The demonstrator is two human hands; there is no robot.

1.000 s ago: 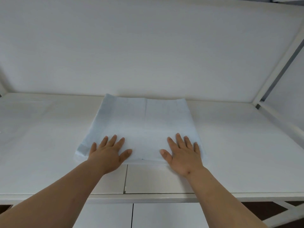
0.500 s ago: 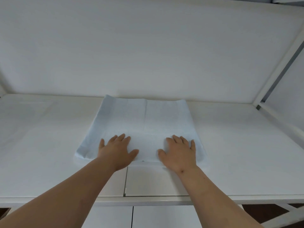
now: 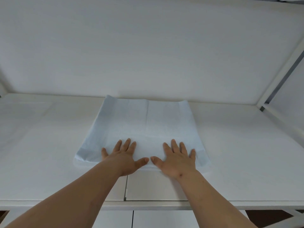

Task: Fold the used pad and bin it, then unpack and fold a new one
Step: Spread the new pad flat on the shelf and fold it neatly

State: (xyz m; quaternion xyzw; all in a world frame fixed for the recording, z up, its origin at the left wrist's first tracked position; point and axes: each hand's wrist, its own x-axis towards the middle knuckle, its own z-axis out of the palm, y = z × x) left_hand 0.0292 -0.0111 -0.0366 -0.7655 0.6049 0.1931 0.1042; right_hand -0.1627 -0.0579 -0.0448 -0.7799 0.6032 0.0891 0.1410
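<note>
A pale blue folded pad (image 3: pixel 143 122) lies flat on the white table (image 3: pixel 238 153), its far edge against the back wall. My left hand (image 3: pixel 125 157) lies palm down on the pad's near edge, left of centre, fingers straight and spread. My right hand (image 3: pixel 176 159) lies flat beside it on the same near edge, fingers spread. The two thumbs almost touch at the pad's middle. A crease runs from front to back down the pad's centre.
A white back wall (image 3: pixel 148 46) rises right behind the pad. A white frame post (image 3: pixel 279 76) slants up at the right, with a side rail below it. The table's front edge (image 3: pixel 148 205) runs across the bottom, with cabinet doors under it.
Both hands have slid inward along the pad's near edge, from spread apart to nearly thumb to thumb at the centre. The pad itself has stayed in place.
</note>
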